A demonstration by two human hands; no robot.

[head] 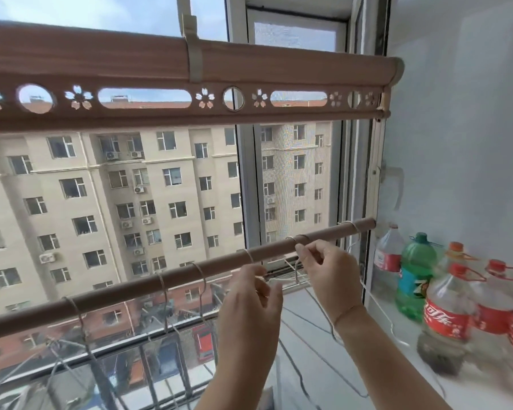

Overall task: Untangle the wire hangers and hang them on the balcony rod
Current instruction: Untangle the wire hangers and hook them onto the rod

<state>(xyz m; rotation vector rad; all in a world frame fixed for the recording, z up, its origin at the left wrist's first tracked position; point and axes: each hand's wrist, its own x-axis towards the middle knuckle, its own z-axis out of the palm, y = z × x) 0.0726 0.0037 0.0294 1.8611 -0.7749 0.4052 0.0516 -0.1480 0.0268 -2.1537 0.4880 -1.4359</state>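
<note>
Right hand (323,269) is reaching up to the long brown round balcony rod (175,276), its thumb and forefinger pinching the neck of a thin silver wire hanger (291,239) just beneath the rod. Directly above those fingertips, two wire hooks are sitting close together over the rod. Left hand (249,300), just beside the right one and a little lower, is curling its fingers round pale wire from the same bundle. Whether the two hands are holding one hanger or two caught together cannot be told. Thin wire is showing in the gap between the hands.

To the left of the left hand, more grey wire hangers (163,287) are hanging from the rod, spaced apart, their lower parts blurred. To the right of the right hand, one more hook (351,224) is sitting near the rod's end. Farther right, red-labelled clear plastic bottles (444,318) and a green plastic bottle (413,279) are standing together on a white sill (397,329). High above both hands, a broad brown rail with flower-shaped cut-outs (160,113) is crossing the window.
</note>
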